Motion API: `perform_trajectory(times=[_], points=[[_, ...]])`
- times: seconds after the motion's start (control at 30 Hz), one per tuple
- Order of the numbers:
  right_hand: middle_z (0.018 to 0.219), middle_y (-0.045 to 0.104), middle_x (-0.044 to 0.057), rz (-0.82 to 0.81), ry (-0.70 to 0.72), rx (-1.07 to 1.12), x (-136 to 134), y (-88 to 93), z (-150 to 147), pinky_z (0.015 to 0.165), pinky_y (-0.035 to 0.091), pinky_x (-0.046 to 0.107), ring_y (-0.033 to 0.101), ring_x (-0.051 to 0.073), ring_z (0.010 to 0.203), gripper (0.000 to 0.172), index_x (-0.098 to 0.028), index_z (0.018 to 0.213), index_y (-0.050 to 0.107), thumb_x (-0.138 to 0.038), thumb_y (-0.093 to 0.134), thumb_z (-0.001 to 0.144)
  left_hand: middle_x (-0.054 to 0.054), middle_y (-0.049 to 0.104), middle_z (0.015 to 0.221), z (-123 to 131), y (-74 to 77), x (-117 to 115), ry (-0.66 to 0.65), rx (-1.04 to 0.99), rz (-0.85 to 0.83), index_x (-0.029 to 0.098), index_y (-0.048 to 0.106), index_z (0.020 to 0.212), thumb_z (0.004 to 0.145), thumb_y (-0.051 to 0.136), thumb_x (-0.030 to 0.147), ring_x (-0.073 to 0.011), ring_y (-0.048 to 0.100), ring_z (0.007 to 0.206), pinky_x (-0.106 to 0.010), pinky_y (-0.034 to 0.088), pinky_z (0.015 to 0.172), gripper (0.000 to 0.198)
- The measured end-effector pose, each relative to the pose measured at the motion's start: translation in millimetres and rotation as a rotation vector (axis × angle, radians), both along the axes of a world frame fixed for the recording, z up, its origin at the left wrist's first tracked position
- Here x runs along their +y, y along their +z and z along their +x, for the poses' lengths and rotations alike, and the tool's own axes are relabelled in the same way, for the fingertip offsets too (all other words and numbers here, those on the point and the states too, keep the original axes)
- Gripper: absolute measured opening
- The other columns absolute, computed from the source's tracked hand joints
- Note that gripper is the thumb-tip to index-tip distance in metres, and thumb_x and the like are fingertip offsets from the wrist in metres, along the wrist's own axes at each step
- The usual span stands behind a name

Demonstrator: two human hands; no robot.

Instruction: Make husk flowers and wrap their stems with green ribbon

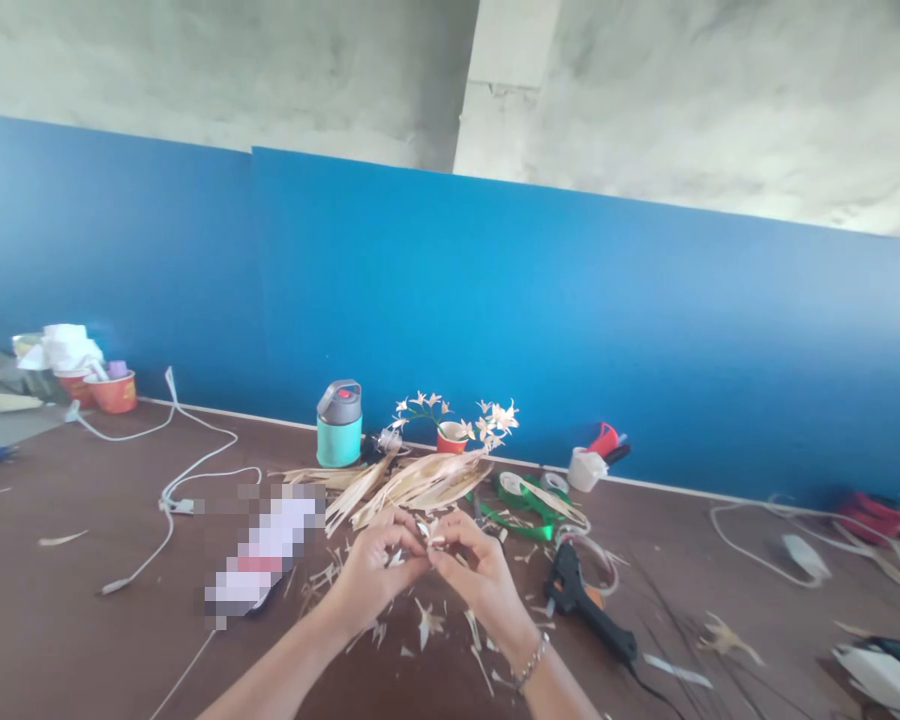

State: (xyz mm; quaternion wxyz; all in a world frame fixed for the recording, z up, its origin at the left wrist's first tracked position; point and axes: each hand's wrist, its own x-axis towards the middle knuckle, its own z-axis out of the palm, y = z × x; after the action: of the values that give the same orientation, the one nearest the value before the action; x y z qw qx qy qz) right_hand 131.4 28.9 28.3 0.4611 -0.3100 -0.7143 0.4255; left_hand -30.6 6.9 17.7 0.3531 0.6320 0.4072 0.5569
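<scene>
My left hand (375, 568) and my right hand (480, 570) meet at the centre of the table, fingertips nearly touching. Between them they pinch a small pale husk flower (430, 532), partly covered by the fingers. Just below lies another star-shaped husk flower (429, 625) among loose scraps. Dry corn husks (427, 482) are piled beyond my hands. Behind the pile, an orange cup (451, 440) holds sprays of pale flowers (497, 424) on green stems. A black glue gun (589, 605) rests to the right of my right hand.
Green ribbon (544, 527) and tape rolls lie behind the glue gun. A teal flask (339, 440) and a white cup (586, 470) stand near the blue partition (435, 290). White cables (187, 470) cross the left side beside a pixelated object (266, 550). Red cups (114, 392) stand far left.
</scene>
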Motion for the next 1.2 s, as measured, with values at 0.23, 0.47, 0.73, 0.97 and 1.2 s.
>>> perform_trajectory(times=[0.23,0.47,0.73,0.97,1.2], points=[[0.077,0.054,0.001,0.021,0.051,-0.047,1.3,2.2,3.3,0.073,0.042,0.028,0.052,0.016,0.077,0.006,-0.021,0.071,0.064,-0.025,0.067,0.073,-0.003,0.053,0.087,-4.6,1.5,0.2,-0.069,0.078,0.004,0.018,0.063,0.060,0.070,0.069,0.032,-0.0183,0.055,0.086,-0.031,0.040,0.083,0.019],[0.074,0.054,0.000,0.098,0.031,-0.111,-4.1,8.5,0.5,0.072,0.044,0.029,0.054,0.016,0.074,0.006,-0.020,0.066,0.061,-0.020,0.064,0.072,-0.003,0.054,0.084,-7.2,7.0,-0.6,-0.110,0.134,0.031,0.018,0.063,0.059,0.070,0.069,0.031,-0.0187,0.056,0.086,-0.032,0.041,0.083,0.018],[0.076,0.052,0.001,0.273,-0.177,-0.101,-5.2,0.2,-6.6,0.067,0.045,0.027,0.054,0.015,0.071,0.008,-0.020,0.070,0.057,-0.014,0.056,0.075,-0.005,0.059,0.086,-0.9,-7.5,0.2,0.151,0.187,0.171,0.020,0.062,0.076,0.074,0.063,0.024,-0.0203,0.057,0.086,-0.033,0.044,0.079,0.004],[0.076,0.053,0.002,0.354,-0.318,-0.134,-9.9,-3.6,-11.4,0.070,0.044,0.030,0.053,0.017,0.076,0.009,-0.020,0.071,0.056,-0.013,0.055,0.076,-0.005,0.059,0.085,5.8,-15.9,-0.5,0.351,0.288,0.304,0.021,0.063,0.076,0.077,0.061,0.023,-0.0209,0.056,0.086,-0.033,0.045,0.078,0.003],[0.076,0.052,0.003,0.355,-0.347,-0.146,-16.0,-2.8,-17.7,0.069,0.043,0.032,0.053,0.018,0.075,0.011,-0.019,0.070,0.055,-0.012,0.053,0.077,-0.005,0.058,0.083,6.6,-17.4,-2.0,0.372,0.303,0.311,0.021,0.063,0.071,0.078,0.059,0.023,-0.0206,0.055,0.084,-0.033,0.045,0.076,0.009]])
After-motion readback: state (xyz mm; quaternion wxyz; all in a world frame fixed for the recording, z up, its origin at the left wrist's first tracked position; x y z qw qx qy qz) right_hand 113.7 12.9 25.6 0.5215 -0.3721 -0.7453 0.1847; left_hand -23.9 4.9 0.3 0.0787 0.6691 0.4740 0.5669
